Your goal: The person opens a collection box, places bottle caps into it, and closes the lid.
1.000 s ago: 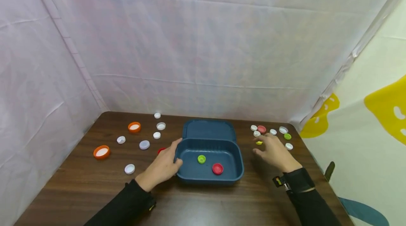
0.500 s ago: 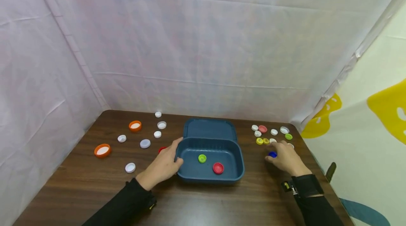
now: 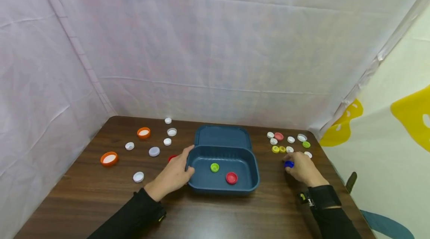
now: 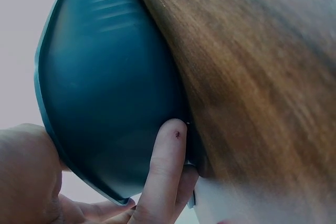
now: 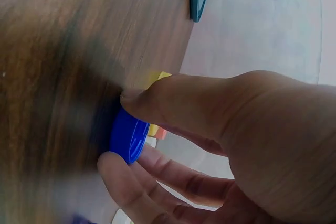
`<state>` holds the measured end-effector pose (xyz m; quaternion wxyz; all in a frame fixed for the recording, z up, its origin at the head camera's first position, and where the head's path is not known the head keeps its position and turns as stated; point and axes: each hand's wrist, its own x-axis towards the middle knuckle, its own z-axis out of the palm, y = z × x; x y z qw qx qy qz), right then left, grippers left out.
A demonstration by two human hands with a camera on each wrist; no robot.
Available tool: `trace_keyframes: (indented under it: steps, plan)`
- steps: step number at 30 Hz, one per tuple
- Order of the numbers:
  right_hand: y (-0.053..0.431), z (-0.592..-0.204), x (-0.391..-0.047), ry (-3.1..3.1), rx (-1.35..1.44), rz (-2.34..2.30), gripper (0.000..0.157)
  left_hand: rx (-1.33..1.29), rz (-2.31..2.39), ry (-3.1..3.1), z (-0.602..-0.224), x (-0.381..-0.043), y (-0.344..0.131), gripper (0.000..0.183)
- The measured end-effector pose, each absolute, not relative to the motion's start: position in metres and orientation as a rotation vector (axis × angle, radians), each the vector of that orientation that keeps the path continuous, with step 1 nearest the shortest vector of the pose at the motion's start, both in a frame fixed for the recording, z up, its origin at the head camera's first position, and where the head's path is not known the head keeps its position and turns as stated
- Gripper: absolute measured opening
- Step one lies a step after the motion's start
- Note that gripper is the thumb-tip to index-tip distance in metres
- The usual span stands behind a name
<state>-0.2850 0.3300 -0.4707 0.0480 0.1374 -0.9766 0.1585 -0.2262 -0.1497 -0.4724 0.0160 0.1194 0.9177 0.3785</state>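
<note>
My left hand [image 3: 171,176] grips the left wall of an open dark blue lunch box [image 3: 222,189], thumb at the rim; fingers [image 4: 167,166] lie along its outer side in the left wrist view. Inside the box are a green bottle cap [image 3: 214,167] and a red bottle cap [image 3: 231,178]. On the right of the table, my right hand [image 3: 305,169] pinches a blue bottle cap [image 5: 127,136] between thumb and fingers, at the tabletop. Yellow caps [image 3: 275,149] lie just beyond it. Part of another red cap [image 3: 171,157] shows behind my left hand.
White caps [image 3: 154,151] and two orange ones [image 3: 109,159] are scattered on the left of the wooden table [image 3: 215,216]. White, pink and green caps [image 3: 306,144] cluster at the back right. The box's lid [image 3: 222,135] lies folded back towards the white curtain [image 3: 215,45].
My right hand has moved right and nearer from the yellow caps to the blue cap, and its fingers have closed on it. The left hand stays on the box.
</note>
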Motion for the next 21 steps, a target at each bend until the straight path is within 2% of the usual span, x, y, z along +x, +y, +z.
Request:
trace_keyframes:
  steps: [21]
  plan:
    - [0.304,-0.456,-0.278,-2.925,0.452,0.504,0.024,0.392,1.192,2.860,-0.472,-0.226,-0.151,0.082]
